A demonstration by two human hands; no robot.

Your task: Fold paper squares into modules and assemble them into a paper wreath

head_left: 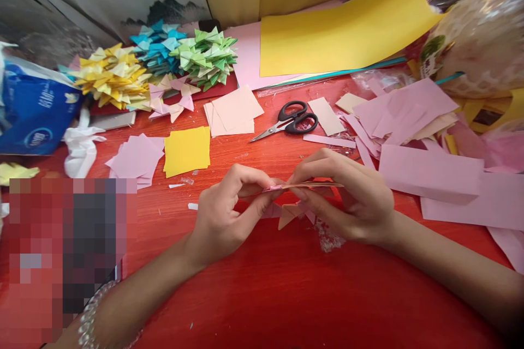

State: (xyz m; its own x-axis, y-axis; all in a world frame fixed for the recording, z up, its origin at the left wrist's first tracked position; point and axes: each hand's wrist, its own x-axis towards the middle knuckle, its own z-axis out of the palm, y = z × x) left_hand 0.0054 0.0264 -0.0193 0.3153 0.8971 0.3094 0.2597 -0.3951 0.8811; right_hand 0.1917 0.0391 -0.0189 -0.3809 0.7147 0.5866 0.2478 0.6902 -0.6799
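Over the red table (pixel 262 294), both hands meet on one folded pink paper piece (pixel 301 186), held edge-on just nearer the person than the single pair of black-handled scissors (pixel 289 120). The left hand (pixel 227 212) pinches its left end between thumb and forefinger; the right hand (pixel 347 196) grips the right part, fingers curled over the top, thumb beneath. Under the hands a small folded pink shape (pixel 290 212) lies on the table.

Left of the scissors sit three stacks of cut squares: pale pink (pixel 233 112), yellow (pixel 187 150) and lilac (pixel 135 159). Beyond those, three heaps of folded pieces stand side by side: yellow (pixel 110 76), blue (pixel 158 43), green (pixel 207 57), with a few loose pink ones (pixel 172 101) in front. Behind the scissors lies one large yellow sheet (pixel 344 32). To their right, pink strips and offcuts (pixel 413 120) are scattered, too overlapped to count.
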